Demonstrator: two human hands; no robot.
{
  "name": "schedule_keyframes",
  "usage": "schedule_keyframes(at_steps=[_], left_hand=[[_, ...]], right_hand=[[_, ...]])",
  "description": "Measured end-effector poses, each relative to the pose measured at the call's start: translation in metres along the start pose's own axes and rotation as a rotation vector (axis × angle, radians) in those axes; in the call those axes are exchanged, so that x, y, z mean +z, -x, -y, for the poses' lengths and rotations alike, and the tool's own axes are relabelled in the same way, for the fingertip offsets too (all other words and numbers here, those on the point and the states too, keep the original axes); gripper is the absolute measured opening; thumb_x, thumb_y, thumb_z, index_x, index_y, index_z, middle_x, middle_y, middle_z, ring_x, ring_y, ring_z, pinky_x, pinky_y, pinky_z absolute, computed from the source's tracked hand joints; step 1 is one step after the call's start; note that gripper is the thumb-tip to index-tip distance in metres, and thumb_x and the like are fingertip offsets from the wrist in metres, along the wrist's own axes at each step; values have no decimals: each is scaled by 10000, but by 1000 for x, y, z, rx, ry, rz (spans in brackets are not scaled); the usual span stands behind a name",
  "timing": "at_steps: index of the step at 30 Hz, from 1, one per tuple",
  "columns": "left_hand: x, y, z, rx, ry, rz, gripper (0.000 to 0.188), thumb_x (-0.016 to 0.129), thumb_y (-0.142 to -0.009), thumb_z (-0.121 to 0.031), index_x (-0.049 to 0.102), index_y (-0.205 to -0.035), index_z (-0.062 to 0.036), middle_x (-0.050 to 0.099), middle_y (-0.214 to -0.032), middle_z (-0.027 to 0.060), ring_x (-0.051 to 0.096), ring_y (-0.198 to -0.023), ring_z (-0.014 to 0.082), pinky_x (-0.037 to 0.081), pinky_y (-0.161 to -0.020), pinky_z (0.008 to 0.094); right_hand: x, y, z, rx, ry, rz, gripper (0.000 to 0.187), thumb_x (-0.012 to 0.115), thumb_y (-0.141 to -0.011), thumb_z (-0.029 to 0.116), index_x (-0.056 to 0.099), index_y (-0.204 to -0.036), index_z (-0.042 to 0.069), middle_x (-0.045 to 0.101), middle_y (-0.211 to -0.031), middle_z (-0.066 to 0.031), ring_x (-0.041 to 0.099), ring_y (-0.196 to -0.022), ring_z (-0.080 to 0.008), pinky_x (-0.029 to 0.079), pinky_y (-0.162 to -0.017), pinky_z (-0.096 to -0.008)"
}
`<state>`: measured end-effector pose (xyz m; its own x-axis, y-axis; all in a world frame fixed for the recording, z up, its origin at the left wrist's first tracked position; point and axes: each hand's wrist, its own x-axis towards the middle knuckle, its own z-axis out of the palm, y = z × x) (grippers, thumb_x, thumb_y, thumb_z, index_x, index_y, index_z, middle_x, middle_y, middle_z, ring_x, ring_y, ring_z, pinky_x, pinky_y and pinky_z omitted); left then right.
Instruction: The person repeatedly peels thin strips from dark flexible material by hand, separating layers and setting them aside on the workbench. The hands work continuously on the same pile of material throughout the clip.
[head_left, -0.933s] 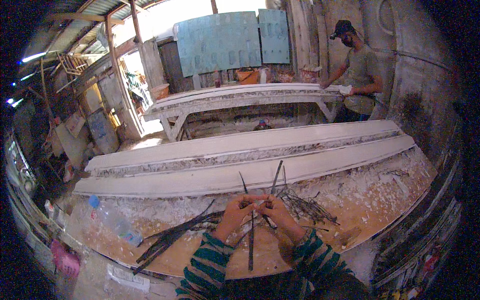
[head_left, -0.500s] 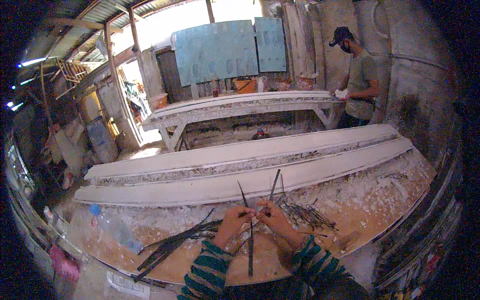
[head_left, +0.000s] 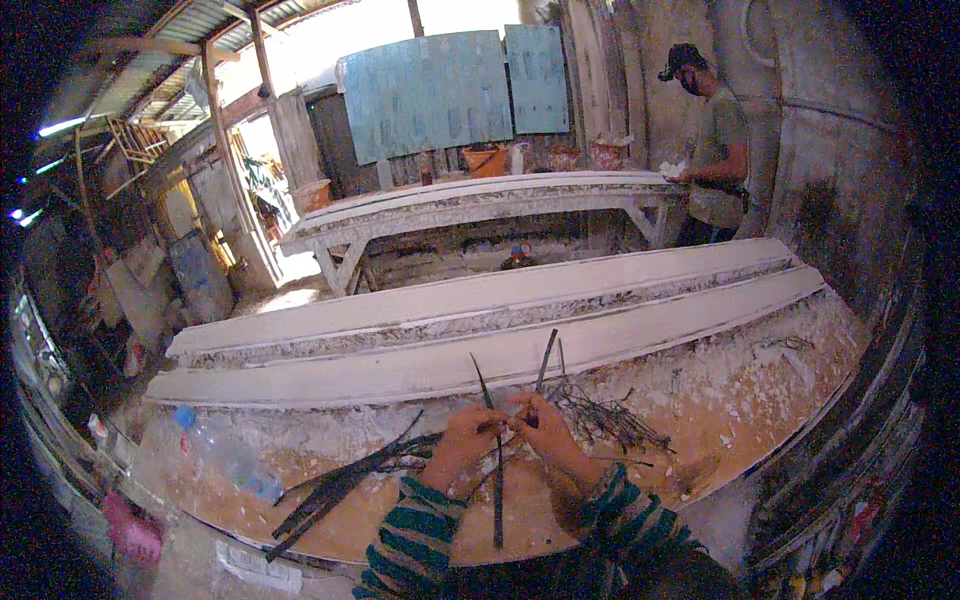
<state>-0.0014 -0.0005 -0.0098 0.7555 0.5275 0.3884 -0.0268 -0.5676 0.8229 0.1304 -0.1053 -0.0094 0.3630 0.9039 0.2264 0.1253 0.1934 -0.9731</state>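
Observation:
In front of me, my left hand (head_left: 462, 445) and my right hand (head_left: 549, 434) meet fingertip to fingertip over the worktable. Pinched in the left fingers is a thin dark strip (head_left: 499, 510), its pointed end upward and its other end hanging toward me. A second dark strip (head_left: 546, 362) rises from the right fingers. What exactly the fingertips grip between them is too small to see. Beside my left wrist lies a bundle of long dark strips (head_left: 345, 488). To the right of my right hand sits a tangle of thin dark strands (head_left: 618, 420).
Two long white mouldings (head_left: 400, 377) run across the table beyond my hands. A clear bottle with a blue cap (head_left: 232, 462) lies at left, and white crumbs litter the wood (head_left: 735, 435). Behind, a person (head_left: 718, 150) stands at another long bench (head_left: 480, 214) holding orange tubs (head_left: 486, 161).
My hands remain together around the strips, with only slight finger movement. The view has shifted slightly. The person at the far bench has bent their head and moved their hands a little.

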Motion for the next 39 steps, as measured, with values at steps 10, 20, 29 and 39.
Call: schedule_keyframes(at_steps=[10,20,29,39], left_hand=[[-2,5,-11,139,-203,-62,161,597,-747,-103,621,-900,-59,568,-798,129,568,-712,324,453,-616,376],[-1,5,-14,192,-312,-118,134,585,-766,-126,631,-887,-94,563,-780,106,574,-689,307,466,-589,371],[-3,7,-22,151,-350,-105,129,576,-776,-163,623,-857,-74,557,-785,99,566,-705,315,461,-596,376],[-4,2,-10,2,7,141,231,565,-821,-254,593,-752,-35,560,-692,67,550,-669,199,430,-619,324]], right_hand=[[-2,-2,-8,-68,103,12,308,602,-812,147,493,-1087,62,552,-747,-25,522,-667,-94,456,-591,-237],[3,4,10,-7,174,-11,230,572,-837,200,584,-1007,45,578,-745,-6,497,-637,-67,414,-553,-220],[-1,4,5,-35,457,16,297,568,-828,333,617,-864,42,539,-629,-47,479,-575,-122,382,-526,-270],[-7,-1,-2,132,19,104,258,468,-855,259,546,-702,66,486,-643,0,421,-567,-110,353,-531,-252]])
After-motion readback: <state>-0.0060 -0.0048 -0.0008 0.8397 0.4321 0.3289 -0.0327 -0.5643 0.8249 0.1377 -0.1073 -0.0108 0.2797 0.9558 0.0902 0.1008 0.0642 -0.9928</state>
